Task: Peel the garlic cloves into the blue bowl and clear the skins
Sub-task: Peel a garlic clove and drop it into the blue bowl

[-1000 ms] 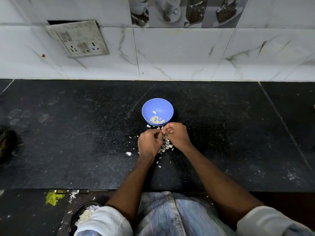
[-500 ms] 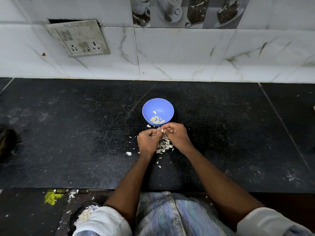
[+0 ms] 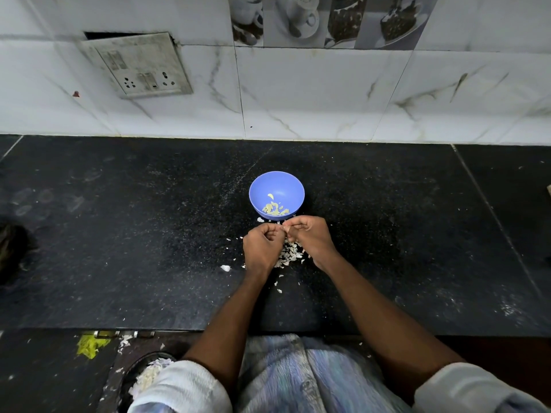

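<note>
Staying pinched together on a garlic clove (image 3: 283, 230), left hand (image 3: 260, 248), right hand (image 3: 310, 238), unmoved.

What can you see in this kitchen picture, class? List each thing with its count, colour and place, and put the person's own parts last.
bowl: one, blue, on the counter just beyond the hands
garlic cloves: several, pale yellow, in the bowl's near side
garlic skins: a small heap plus scattered flakes, white, on the counter beneath and around the hands
counter: one, black speckled stone, across the middle
wall tiles: white marbled, behind the counter
socket plate: one, grimy white, on the wall at upper left
yellow scrap: one, below the counter edge, left
left hand: one, fingers curled, meeting the right hand
right hand: one, fingers curled, near the bowl
</note>
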{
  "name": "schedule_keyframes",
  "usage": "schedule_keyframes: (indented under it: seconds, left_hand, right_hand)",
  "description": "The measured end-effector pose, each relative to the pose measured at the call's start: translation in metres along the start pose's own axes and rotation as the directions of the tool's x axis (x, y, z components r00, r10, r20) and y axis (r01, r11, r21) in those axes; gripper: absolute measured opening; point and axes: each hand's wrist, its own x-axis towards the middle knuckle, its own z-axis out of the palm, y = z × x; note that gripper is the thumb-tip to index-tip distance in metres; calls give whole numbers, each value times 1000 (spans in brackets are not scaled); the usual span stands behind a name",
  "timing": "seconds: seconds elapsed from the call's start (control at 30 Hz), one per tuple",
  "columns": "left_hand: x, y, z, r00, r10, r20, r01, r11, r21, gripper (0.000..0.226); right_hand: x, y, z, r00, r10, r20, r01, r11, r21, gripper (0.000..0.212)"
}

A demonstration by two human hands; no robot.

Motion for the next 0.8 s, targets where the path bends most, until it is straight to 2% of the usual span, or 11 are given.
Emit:
schedule_keyframes:
  seconds: [0.23, 0.6, 0.8]
  left_hand:
    - [3, -4, 0, 998, -30, 46, 33, 998, -59, 6]
    - [4, -4, -3, 995, -54, 85, 66, 988, -141, 12]
    - [3, -4, -3, 982, -80, 171, 125, 955, -270, 16]
  right_hand:
    - [-1, 1, -2, 1000, -16, 7, 16, 1000, -4, 15]
    - [-2, 1, -5, 1000, -4, -4, 4, 999, 35, 8]
    - [-2, 0, -6, 1000, -16, 2, 16, 998, 55, 16]
